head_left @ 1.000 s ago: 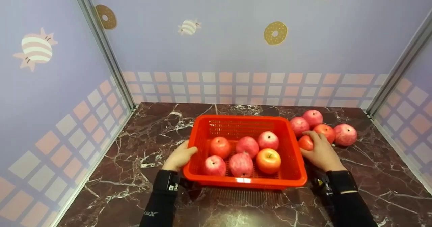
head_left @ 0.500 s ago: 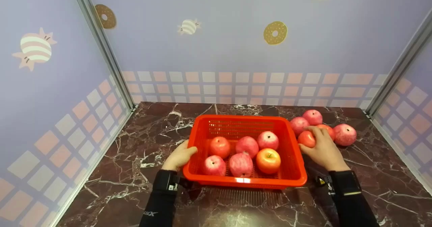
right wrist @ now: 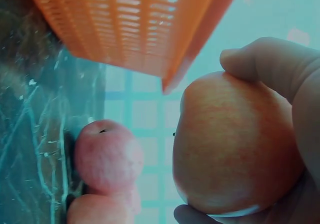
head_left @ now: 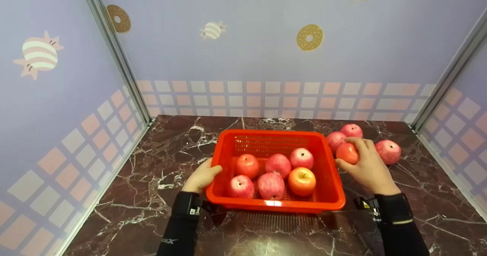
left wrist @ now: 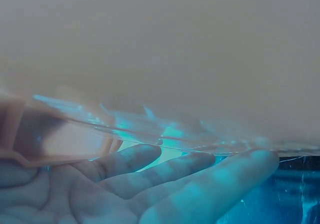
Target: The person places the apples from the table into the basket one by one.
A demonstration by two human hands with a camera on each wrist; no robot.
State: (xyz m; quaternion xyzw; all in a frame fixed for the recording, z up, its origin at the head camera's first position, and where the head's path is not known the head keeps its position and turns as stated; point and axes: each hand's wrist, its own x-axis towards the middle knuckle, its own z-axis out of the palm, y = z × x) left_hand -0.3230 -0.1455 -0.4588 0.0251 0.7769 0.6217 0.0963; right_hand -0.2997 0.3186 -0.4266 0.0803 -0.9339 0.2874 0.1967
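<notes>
A red plastic basket [head_left: 276, 206] with slotted walls holds several apples, among them a yellow-orange apple [head_left: 302, 181] and a pink apple [head_left: 271, 186]. At its left side, my left hand [head_left: 202, 177] holds the rim with the thumb over the edge; in the left wrist view the fingers [left wrist: 210, 196] stretch out along the basket's outside. Just beyond the right rim, my right hand [head_left: 367, 168] grips a red apple [head_left: 347, 153] between thumb and fingers. The right wrist view shows that apple [right wrist: 235, 144] raised beside the basket [right wrist: 125, 29], above other apples.
Two pink apples [head_left: 335, 141] lie close together behind the right hand, near the basket's back right corner. Another pink apple [head_left: 388, 151] rests to the hand's right. Patterned walls enclose the dark marble tabletop [head_left: 152, 172] at the back and both sides.
My right hand has taken hold of the red apple and lifted it slightly, moving a little right and covering the apple behind. The left hand and basket stay in place.
</notes>
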